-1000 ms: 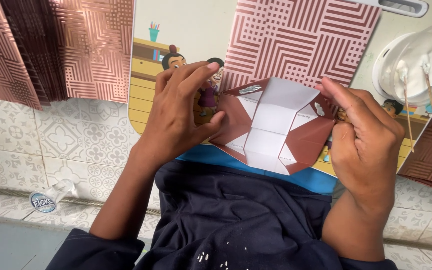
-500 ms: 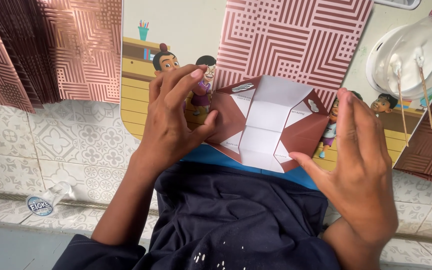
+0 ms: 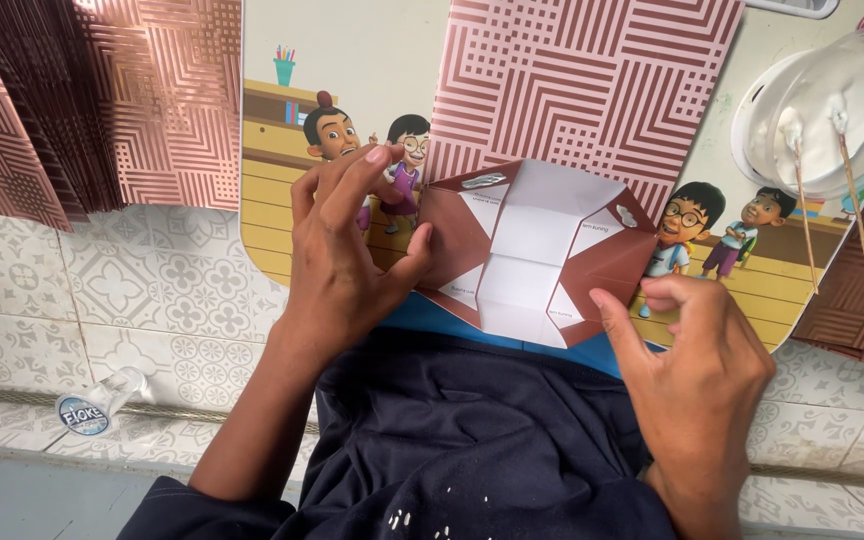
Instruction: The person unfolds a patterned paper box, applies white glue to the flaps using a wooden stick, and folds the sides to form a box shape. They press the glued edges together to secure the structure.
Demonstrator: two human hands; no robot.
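**Folded carton blank on the lap board**

Left hand (image 3: 347, 265) – fingers spread, thumb touching the brown carton blank (image 3: 537, 255) at its 9 o'clock edge. Right hand (image 3: 697, 365) – fingers curled, thumb touching the 4 o'clock corner. Blank lies on the cartoon board (image 3: 352, 80).

- Under you lies a tiled floor (image 3: 132, 290), pale grey-white with a flower-and-circle pattern in each tile.
- Along the lower edge the tiles meet a plain grey concrete strip (image 3: 42, 495), with a grimy seam between them.
- At your upper left, a stack of copper-toned patterned sheets (image 3: 82, 100) fans out over the tiles.
- A small clear plastic cup (image 3: 102, 400) lies on its side near the seam.
- The light is soft, even daylight, with no hard shadows.
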